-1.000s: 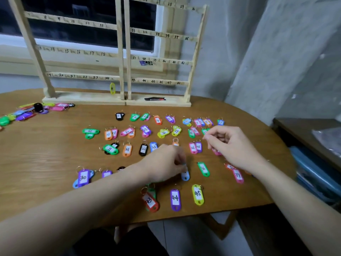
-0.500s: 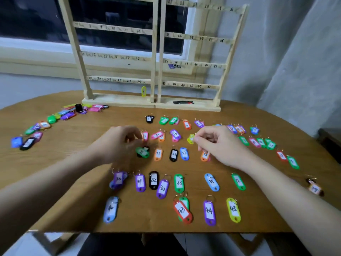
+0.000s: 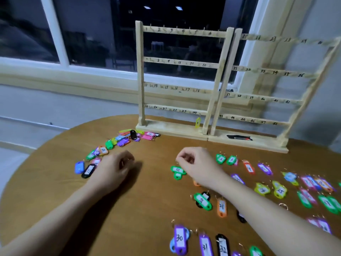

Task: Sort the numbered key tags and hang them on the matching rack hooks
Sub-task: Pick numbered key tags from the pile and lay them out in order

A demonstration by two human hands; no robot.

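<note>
Unsorted heap of key tags (image 3: 118, 143) at far left of tabletop (image 3: 151, 209), near rack base. Left hand (image 3: 112, 169): fingers loosely curled, apparently holding nothing. Right hand (image 3: 197, 163): fingertips pinched just above green tag 10 (image 3: 177, 170); contents cannot tell. Sorted rows (image 3: 276, 189) laid out right. Rack (image 3: 217, 84) behind: one yellow tag (image 3: 197, 123) hung, nearly all hooks bare. Hanging barely begun.

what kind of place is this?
Probably an indoor room at night, maybe an office or workroom: a round wooden table by a dark window, with a numbered wooden rack and scattered key tags.
</note>
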